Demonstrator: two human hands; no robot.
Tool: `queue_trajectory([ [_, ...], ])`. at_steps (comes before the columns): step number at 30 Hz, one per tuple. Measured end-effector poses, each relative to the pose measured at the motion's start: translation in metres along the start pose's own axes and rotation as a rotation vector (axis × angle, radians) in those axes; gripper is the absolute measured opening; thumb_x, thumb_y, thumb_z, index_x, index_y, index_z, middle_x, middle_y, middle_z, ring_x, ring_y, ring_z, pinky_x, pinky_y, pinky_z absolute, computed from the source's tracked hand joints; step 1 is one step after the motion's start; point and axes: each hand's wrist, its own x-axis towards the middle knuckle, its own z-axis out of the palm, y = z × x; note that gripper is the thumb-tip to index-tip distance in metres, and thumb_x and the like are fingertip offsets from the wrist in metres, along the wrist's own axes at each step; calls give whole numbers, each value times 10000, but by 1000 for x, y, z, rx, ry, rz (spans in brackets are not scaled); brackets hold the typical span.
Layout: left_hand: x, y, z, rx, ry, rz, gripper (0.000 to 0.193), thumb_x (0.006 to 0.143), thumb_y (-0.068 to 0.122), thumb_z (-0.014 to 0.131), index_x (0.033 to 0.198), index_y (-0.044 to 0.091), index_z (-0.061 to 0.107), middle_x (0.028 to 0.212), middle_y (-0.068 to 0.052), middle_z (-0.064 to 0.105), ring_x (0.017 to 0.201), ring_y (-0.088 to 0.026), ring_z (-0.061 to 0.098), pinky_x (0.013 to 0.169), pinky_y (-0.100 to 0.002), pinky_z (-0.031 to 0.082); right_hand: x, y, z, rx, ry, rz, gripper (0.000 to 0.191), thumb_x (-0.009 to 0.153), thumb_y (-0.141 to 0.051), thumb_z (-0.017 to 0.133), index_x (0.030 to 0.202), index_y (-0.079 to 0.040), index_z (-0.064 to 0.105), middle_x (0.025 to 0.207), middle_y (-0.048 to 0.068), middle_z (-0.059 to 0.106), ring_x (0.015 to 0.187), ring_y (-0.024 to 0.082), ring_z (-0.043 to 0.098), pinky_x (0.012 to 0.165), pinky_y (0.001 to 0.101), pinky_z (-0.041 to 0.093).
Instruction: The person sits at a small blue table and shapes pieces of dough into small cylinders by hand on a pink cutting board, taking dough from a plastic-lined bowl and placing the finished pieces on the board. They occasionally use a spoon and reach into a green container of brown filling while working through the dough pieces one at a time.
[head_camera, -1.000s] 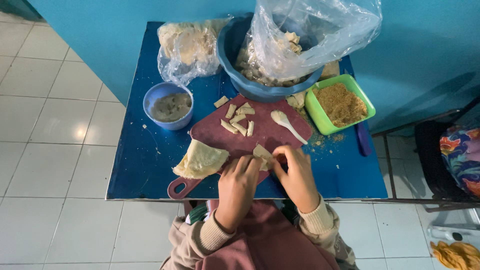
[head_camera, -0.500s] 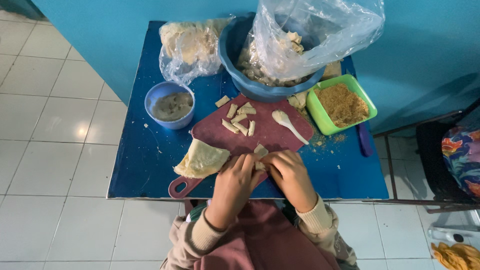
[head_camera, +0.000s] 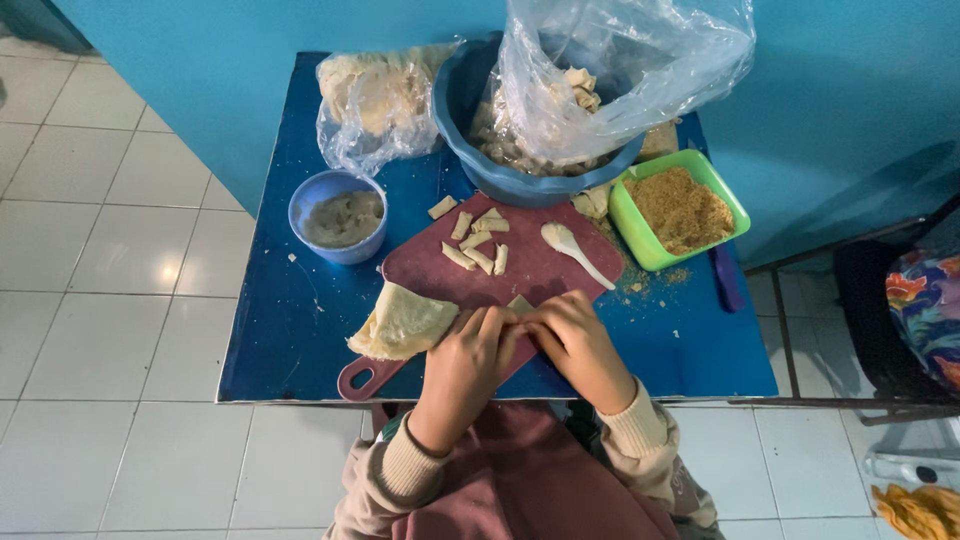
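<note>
Both hands have drawn together, the left hand (head_camera: 468, 352) and right hand (head_camera: 578, 338) pinching a small pastry piece (head_camera: 519, 304) over the maroon cutting board (head_camera: 540, 268).

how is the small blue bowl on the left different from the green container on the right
The small blue bowl is round; the green container is squarish with rounded corners. The small blue bowl holds a smooth, greyish paste, while the green container holds dry, brown crumbs, some spilled around it. The small blue bowl sits left of the cutting board, the green container right of it. Both stand open on the blue table.
</note>
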Motion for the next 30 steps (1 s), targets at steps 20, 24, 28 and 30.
queue_trajectory([
  [20, 1, -9, 1, -61, -36, 137, 304, 916, 120, 654, 1213, 62, 626, 964, -63, 682, 896, -268, 666, 742, -371, 562, -1, -5, -2, -199, 2, -121, 278, 842, -83, 733, 1101, -33, 644, 1117, 94, 654, 1074, 318, 568, 917, 441, 446],
  [24, -1, -9, 5, 91, -55, 188, 204, 942, 122, 658, 1139, 77, 624, 974, -45, 653, 909, -226, 650, 774, -358, 563, -3, -6, -4, -155, -8, -127, 226, 884, -63, 716, 1100, -58, 652, 1106, 68, 660, 1057, 297, 572, 923, 423, 455],
  [28, -6, -3, 5, 112, 11, 137, 151, 916, 166, 683, 1051, 108, 647, 1022, -42, 616, 933, -238, 621, 751, -360, 563, -5, -7, -4, -153, -64, -48, 206, 869, -32, 688, 1069, -64, 648, 1049, 65, 646, 1032, 305, 566, 917, 425, 454],
  [30, -1, -2, 7, 101, 45, 109, 159, 898, 190, 698, 1036, 117, 667, 1026, -42, 599, 937, -247, 608, 733, -363, 562, -4, -8, -1, -206, -30, -44, 182, 882, -50, 703, 1056, -60, 647, 1022, 76, 627, 995, 315, 548, 896, 433, 447],
])
